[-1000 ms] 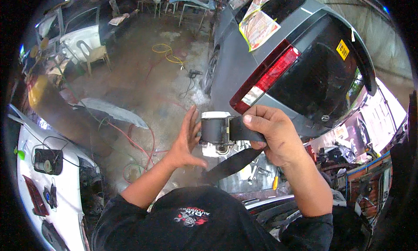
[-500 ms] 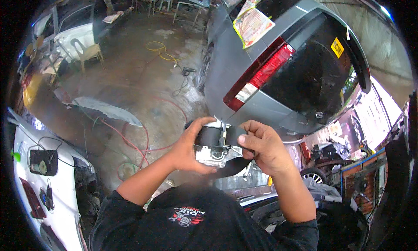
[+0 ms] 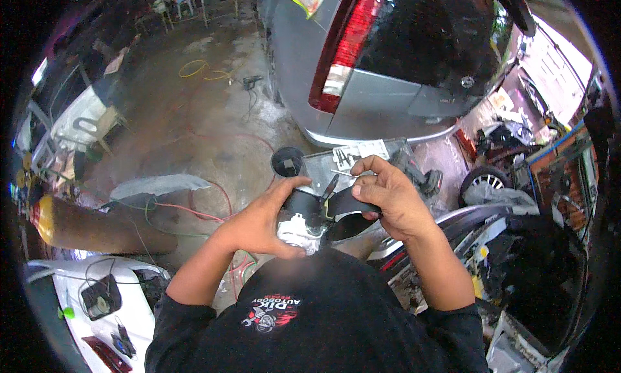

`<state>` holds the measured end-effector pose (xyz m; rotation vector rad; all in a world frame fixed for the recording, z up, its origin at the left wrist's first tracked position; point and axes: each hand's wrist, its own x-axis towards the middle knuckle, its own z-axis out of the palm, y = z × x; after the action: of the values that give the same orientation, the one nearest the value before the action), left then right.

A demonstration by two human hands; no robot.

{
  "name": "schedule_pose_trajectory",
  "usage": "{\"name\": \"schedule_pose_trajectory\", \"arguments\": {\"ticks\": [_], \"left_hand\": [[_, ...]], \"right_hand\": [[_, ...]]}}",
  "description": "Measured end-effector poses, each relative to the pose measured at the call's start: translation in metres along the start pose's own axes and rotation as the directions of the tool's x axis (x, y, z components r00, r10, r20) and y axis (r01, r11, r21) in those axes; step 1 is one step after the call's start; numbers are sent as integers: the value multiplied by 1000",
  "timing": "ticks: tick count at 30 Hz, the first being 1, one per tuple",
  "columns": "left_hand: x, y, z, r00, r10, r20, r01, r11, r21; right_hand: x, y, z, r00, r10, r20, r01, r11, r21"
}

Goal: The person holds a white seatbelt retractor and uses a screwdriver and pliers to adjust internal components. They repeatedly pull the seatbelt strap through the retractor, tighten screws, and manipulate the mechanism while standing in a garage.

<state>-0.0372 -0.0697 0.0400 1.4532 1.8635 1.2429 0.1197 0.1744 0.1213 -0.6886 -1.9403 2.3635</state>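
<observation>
My left hand (image 3: pixel 262 221) is wrapped around a compact mechanism with a white body (image 3: pixel 299 233) and a dark roll, which looks like a seat belt retractor. Held between my right thumb and fingers is a flat black strap (image 3: pixel 352 204), which runs from the mechanism and curves below my right hand (image 3: pixel 396 201). Between the hands, a narrow dark piece (image 3: pixel 330 185) sticks up from the mechanism. A thin pale sliver (image 3: pixel 342 173) shows beside my right fingertips; I cannot tell whether they grip it.
A silver car (image 3: pixel 381 104) stands ahead, its red tail light (image 3: pixel 352 46) facing me. Just past my hands are a black round container (image 3: pixel 286 159) and a grey surface (image 3: pixel 318 164). Red hoses (image 3: pixel 194 212) cross the floor at left, near a white car panel (image 3: pixel 139 308).
My view has shifted, bringing the black container and grey surface into sight beyond my hands. The strap now bows out more from the mechanism, and my right fingers have changed their pinch.
</observation>
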Motion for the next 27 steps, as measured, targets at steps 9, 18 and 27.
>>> {"name": "schedule_pose_trajectory", "arguments": {"ticks": [9, 18, 27], "left_hand": [[24, -30, 50, 855, -134, 501, 415, 755, -507], [56, -16, 78, 808, -6, 588, 255, 905, -341], [65, 8, 90, 793, -69, 605, 312, 899, -308]], "right_hand": [[-48, 78, -54, 1000, 22, -22, -20, 996, 92], [-88, 132, -83, 994, -32, -101, 30, 999, -22], [-109, 151, -81, 982, -94, -162, 111, 988, 104]]}}
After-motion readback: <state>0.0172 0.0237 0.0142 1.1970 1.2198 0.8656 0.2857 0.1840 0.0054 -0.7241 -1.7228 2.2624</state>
